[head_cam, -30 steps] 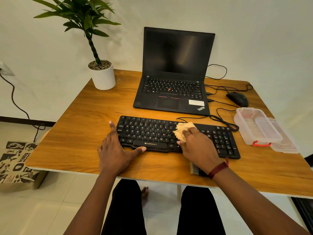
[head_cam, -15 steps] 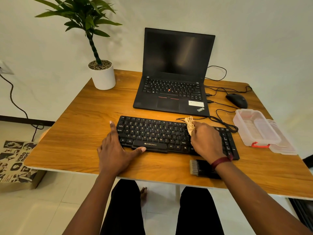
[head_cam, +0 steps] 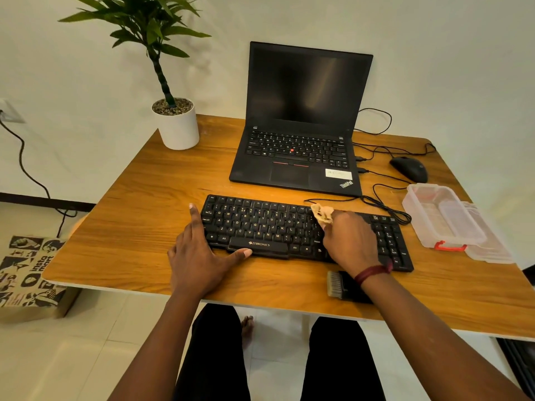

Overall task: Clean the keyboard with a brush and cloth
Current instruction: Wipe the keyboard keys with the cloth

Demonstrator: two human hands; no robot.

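Keyboard lies mid-desk, near the laptop. Right hand covers its right-centre keys, closed on the cloth, which is bunched at the fingertips. Left hand lies flat and open, bracing the left end. The right wrist half hides the brush.

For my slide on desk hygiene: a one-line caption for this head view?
Right hand wipes the keyboard with a cloth while the left hand steadies it; brush lies nearby.
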